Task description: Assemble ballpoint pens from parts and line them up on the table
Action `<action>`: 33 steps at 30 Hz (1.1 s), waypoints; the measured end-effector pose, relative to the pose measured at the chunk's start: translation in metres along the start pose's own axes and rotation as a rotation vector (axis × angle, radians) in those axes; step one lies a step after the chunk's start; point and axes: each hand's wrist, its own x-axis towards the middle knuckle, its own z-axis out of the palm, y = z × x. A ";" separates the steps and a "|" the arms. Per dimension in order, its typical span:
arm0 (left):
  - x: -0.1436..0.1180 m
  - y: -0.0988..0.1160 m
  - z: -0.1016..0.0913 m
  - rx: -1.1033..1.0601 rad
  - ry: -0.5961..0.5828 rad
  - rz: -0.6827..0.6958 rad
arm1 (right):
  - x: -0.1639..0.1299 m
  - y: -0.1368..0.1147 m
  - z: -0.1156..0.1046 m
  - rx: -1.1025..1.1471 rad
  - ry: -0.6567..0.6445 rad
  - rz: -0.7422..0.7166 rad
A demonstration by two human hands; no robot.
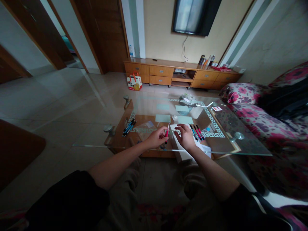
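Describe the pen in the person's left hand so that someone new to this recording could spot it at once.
Start at the glass coffee table in front of the flowered sofa. At its near edge, the left hand holds a red pen upright beside the right hand, which rests on white paper. It alone is lifted; the other pens lie flat in groups.

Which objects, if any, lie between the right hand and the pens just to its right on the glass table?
Nothing visible does. The right hand rests on white paper, and the pens lie right beside it on the glass table. The left hand holds a red pen.
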 end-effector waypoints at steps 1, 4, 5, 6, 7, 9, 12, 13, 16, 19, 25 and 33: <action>0.000 0.000 0.000 0.004 -0.002 -0.003 | 0.000 0.001 0.003 0.128 0.019 0.037; 0.000 -0.001 0.000 0.014 -0.016 -0.014 | 0.001 0.003 0.011 0.597 0.061 0.235; 0.000 -0.001 -0.001 0.017 -0.026 -0.016 | 0.001 0.004 0.013 0.751 0.067 0.312; 0.000 -0.001 -0.001 0.021 -0.039 -0.015 | 0.001 0.004 0.014 0.890 0.071 0.381; 0.000 -0.001 -0.001 0.026 -0.054 -0.014 | 0.001 0.003 0.015 1.012 0.077 0.441; -0.001 -0.001 0.000 0.043 -0.078 -0.014 | 0.000 0.002 0.013 1.181 0.102 0.528; -0.002 -0.002 0.000 0.079 -0.111 -0.019 | -0.002 -0.002 0.008 1.284 0.117 0.587; -0.002 -0.003 0.000 0.088 -0.124 -0.020 | -0.002 -0.004 0.006 1.295 0.108 0.599; -0.001 -0.002 -0.001 0.093 -0.175 -0.022 | -0.002 -0.009 0.001 1.289 0.085 0.627; 0.000 0.000 -0.001 0.086 -0.224 -0.046 | -0.002 -0.010 -0.001 1.256 0.097 0.611; 0.000 0.003 -0.003 0.116 -0.237 -0.056 | -0.002 -0.011 -0.001 1.223 0.128 0.570; -0.001 0.002 -0.003 0.157 -0.232 -0.058 | -0.003 -0.012 -0.002 1.203 0.120 0.541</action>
